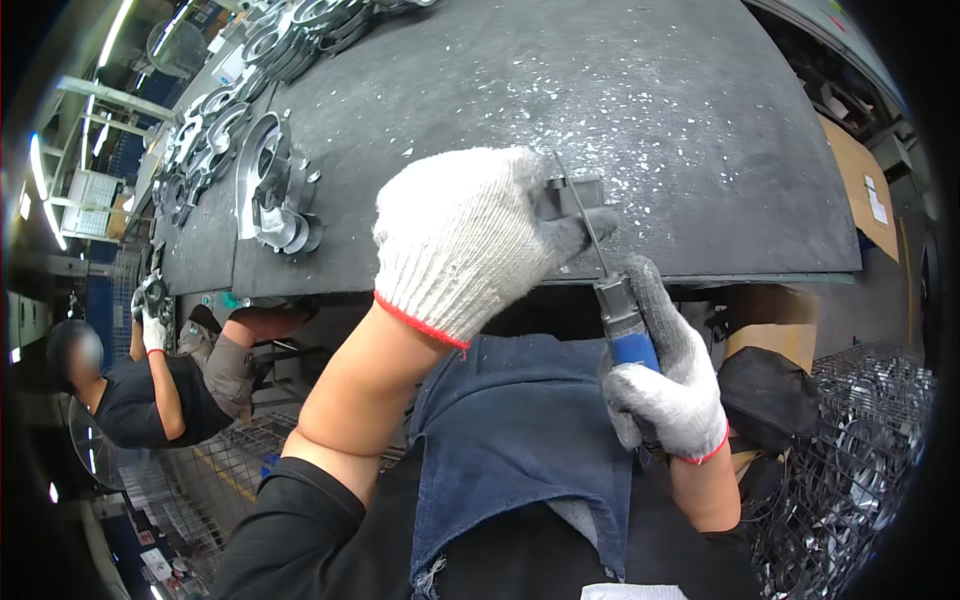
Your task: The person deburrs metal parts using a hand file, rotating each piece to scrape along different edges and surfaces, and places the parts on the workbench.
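Note:
My left hand (455,235), in a white knit glove with a red cuff, is closed around a small grey metal part (588,190) above the table's near edge. Most of that part is hidden behind the fingers and thumb. My right hand (675,375), gloved the same way, grips a blue and grey handheld power tool (633,347). From its head a long thin rod-like tip points up and left, crossing in front of the metal part. Whether the tip touches the part I cannot tell.
White chips are scattered over the dark table (700,90). A metal casting (268,190) lies at left, with several more castings (215,125) beyond it. Wire baskets (850,460) of dark parts stand at right. A co-worker (150,390) handles a part at far left.

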### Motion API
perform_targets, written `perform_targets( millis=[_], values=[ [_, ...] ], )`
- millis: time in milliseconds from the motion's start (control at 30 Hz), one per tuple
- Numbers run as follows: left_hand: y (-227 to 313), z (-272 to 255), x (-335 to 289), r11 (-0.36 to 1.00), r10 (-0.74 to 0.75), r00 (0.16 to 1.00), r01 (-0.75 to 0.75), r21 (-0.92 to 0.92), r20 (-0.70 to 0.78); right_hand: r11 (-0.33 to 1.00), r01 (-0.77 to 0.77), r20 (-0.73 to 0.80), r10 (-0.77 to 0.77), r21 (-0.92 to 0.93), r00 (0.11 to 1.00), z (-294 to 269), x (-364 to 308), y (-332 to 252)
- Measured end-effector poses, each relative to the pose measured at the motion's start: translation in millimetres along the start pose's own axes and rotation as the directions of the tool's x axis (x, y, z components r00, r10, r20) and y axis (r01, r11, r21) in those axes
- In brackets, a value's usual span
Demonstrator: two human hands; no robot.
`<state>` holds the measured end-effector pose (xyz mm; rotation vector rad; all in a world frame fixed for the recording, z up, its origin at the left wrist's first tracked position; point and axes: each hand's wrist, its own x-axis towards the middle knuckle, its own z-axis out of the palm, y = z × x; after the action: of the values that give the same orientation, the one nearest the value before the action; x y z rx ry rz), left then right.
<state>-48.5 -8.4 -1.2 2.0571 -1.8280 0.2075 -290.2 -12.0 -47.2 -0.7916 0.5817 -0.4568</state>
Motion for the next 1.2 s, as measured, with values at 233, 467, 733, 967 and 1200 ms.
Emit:
perform_targets(
  millis=[233,467,733,967,1200],
  values=[
    [27.6,-1.5,15.0,0.997,-0.038,0.996,0.033,0.066,0.083,0.682,0.353,0.004,-0.456,-0.640,0.890,-2.5,-12.5,3.6],
    [43.6,-9.3,16.4,0.992,0.003,0.993,-0.018,0.128,0.122,-0.048,-0.031,0.001,-0.551,-0.998,0.835,25.4,-33.1,-11.6],
    [40.2,-11.3,6.0,0.999,-0.021,0.990,0.015,0.040,0.138,0.618,0.121,-0.127,-0.341,-0.777,0.931,23.3,-28.8,-5.0],
    [21.7,-16.4,-1.4,0.994,-0.098,0.980,0.103,-0.023,0.172,0.851,0.092,0.204,-0.227,0.517,0.952,-1.6,-15.2,15.8],
    [-0.4,-8.2,-27.2,0.988,-0.120,0.991,0.125,-0.093,0.054,0.973,0.014,-0.187,-0.058,-0.228,0.981,25.8,-4.4,10.1]
  ],
)
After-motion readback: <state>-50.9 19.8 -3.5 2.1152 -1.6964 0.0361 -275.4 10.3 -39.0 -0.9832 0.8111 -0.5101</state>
